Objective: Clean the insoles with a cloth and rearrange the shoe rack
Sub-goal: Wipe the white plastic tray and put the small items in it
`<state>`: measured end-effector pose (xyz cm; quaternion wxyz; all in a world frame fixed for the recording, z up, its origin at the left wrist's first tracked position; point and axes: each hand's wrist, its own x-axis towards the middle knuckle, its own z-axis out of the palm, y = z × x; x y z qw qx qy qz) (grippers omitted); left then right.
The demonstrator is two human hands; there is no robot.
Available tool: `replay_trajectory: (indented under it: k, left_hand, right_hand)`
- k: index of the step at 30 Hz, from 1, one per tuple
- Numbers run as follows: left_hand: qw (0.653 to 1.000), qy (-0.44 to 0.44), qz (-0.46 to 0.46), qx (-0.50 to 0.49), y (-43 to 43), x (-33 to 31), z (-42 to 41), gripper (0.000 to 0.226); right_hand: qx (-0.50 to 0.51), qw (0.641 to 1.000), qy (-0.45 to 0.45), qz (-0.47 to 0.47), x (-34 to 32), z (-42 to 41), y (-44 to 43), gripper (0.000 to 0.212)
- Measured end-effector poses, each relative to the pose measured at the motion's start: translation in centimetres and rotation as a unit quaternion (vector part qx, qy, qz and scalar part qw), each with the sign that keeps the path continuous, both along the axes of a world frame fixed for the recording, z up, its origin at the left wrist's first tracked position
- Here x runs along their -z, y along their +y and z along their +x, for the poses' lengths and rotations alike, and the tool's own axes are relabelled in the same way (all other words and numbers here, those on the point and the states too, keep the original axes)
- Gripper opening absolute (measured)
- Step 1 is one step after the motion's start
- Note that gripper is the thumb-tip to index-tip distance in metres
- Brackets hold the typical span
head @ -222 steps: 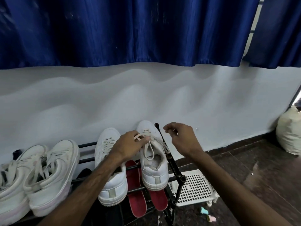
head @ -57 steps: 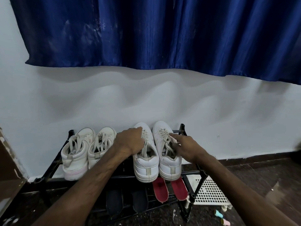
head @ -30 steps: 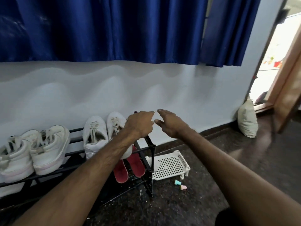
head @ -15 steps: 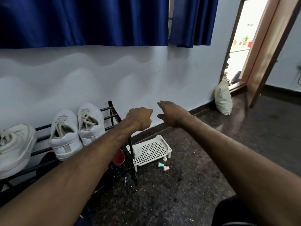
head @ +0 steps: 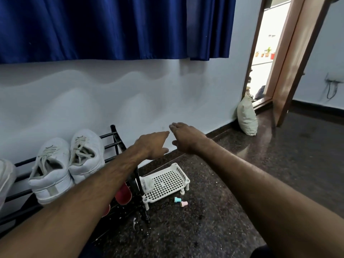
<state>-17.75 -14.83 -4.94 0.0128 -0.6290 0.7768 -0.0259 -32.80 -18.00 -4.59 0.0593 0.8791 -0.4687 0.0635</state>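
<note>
- room: blue curtain (head: pixel 111 27) above a pale wall (head: pixel 130 101), dark speckled floor (head: pixel 223 211), open door (head: pixel 290 62) at the right, a pale sack (head: pixel 246 116) by its frame
- shoe rack (head: pixel 115 135): black, against the wall at the left
- white sneakers (head: pixel 50 170): one pair side by side on the top tier, heels toward me
- red insoles (head: pixel 123 192): on the lower tier beneath that pair, largely hidden by the left forearm; I could not tell whether they were wiped
- left hand (head: pixel 152 144): in the air past the rack's end, fingers loosely bent, gripping nothing
- right hand (head: pixel 186 136): just beside it, fingers relaxed, empty
- white plastic tray (head: pixel 165 181): on the floor just beside the rack's leg, two small pegs (head: pixel 177 199) near it
- cloth: none in view
- progress, as I judged it: top tier looked tidy; insoles lay outside the shoes, so wiping or refitting seemed left to do
</note>
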Motion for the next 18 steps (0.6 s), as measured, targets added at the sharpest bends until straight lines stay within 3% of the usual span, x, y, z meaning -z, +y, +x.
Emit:
replay_trajectory:
  k: [8,11,15,18]
  left_hand:
    - [0.997,-0.059,-0.045,-0.001,-2.5,-1.6,0.5,0.068]
    - [0.998,-0.025,-0.049,0.001,-3.0,-0.1,0.6,0.068]
    - [0.994,0.104,-0.022,0.006,-3.7,10.0,0.1,0.055]
    - [0.991,0.128,0.043,-0.022,-3.7,19.9,-0.4,0.057]
  right_hand:
    - [0.015,0.998,0.066,0.006,-1.7,-0.5,-3.6,0.054]
    - [0.037,0.998,0.053,0.011,-0.4,-1.4,-5.1,0.050]
    - [0.064,0.992,-0.018,0.110,7.4,-3.0,-5.5,0.050]
    - [0.101,0.969,-0.099,0.204,15.6,-4.4,-4.9,0.048]
